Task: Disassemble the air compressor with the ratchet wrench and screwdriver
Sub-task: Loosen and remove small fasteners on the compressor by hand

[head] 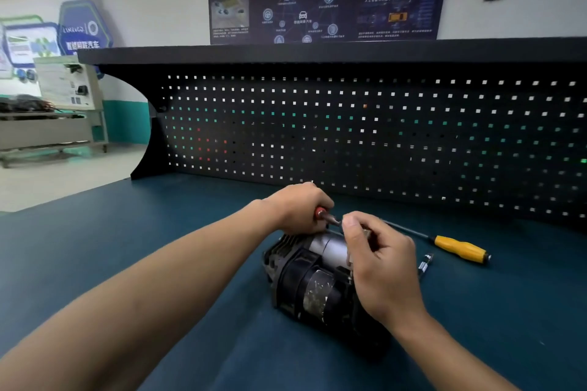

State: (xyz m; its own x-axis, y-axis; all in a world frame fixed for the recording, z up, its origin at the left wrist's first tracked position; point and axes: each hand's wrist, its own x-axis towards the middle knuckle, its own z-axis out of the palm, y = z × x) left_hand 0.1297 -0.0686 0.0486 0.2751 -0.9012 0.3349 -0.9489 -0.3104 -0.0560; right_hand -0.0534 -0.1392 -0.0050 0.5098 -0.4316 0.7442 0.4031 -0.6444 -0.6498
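Gripping red-handled tool (320,214): left hand (298,208); right hand (381,263) fingers (352,223) pinch its tip atop compressor (313,282).

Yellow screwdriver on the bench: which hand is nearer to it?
Right. The right hand is over the air compressor, just left of the yellow screwdriver shaft; the left hand grips a red-handled tool farther left.

The red-handled tool (320,213) is mostly covered by the left hand (298,208); its tip is hidden behind the right hand (381,260).
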